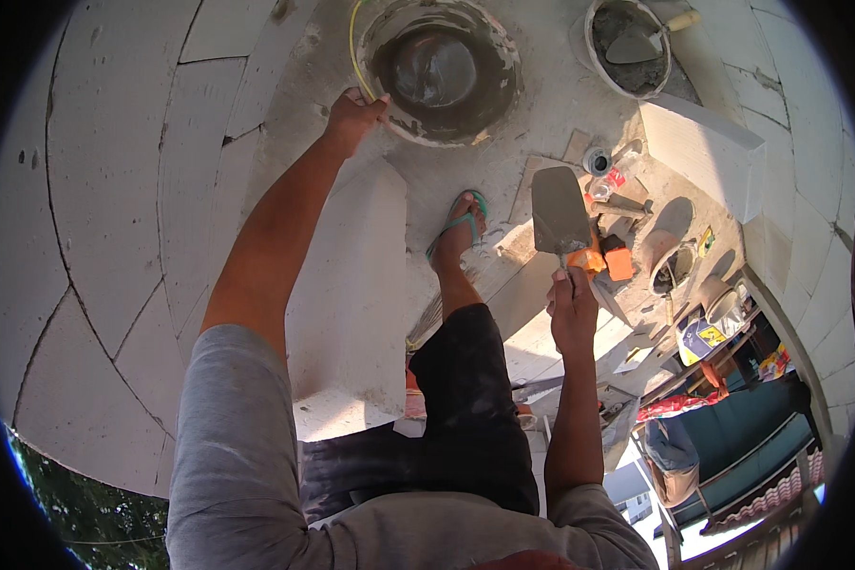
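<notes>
My left hand [356,121] is closed at the near left edge of a round mixing tub [499,119], whose inside is smeared with wet grey mortar [432,71]. A thin yellow line [353,43], perhaps a cord or handle, runs along the tub's left side down to my fingers. Raised on the right, my right hand [572,309] is wrapped round the handle of a trowel [560,211]. Its broad blade points away from me and is coated grey. A bucket [594,47] at the far right holds mortar and a second trowel [634,47].
White blocks stand left of my leg [347,285] and at the right [703,147]. My sandalled foot [461,223] is between the tub and me. Tools, an orange block [618,264], a small bucket [670,266] and a bag [701,337] crowd the right. Block walls curve round both sides.
</notes>
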`<state>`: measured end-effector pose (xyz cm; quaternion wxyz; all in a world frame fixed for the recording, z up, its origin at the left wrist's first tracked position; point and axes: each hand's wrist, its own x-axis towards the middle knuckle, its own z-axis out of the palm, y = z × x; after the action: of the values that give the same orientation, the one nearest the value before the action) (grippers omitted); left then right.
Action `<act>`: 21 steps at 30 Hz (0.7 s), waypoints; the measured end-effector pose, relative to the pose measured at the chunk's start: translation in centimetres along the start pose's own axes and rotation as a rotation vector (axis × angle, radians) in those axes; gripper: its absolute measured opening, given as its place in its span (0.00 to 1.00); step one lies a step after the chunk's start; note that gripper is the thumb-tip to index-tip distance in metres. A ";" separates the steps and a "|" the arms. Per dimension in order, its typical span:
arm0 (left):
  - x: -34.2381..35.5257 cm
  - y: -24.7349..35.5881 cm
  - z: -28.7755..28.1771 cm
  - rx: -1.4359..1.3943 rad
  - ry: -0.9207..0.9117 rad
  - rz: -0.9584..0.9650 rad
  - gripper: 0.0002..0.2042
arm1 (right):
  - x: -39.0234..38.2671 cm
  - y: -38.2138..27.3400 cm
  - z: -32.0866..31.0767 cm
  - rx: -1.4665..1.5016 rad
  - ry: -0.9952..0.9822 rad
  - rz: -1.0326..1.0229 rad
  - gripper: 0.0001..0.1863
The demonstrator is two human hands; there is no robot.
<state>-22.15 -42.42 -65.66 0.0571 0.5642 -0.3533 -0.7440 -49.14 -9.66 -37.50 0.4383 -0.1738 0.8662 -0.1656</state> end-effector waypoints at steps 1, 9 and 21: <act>-0.4 0.2 0.8 -0.034 0.045 0.051 0.19 | 1.0 -0.2 -0.6 -0.061 0.007 -0.044 0.19; -6.8 2.9 9.2 0.021 0.031 0.196 0.13 | 13.8 -6.1 -2.5 -0.846 0.000 -0.230 0.21; -7.4 3.0 11.4 0.448 0.083 0.485 0.13 | 22.5 -5.3 7.4 -0.323 -0.836 0.189 0.21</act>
<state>-30.47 -35.80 -56.67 0.1216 0.4921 -0.6297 -0.5887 -54.71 -25.38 -55.12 0.7307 -0.2118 0.6417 0.0967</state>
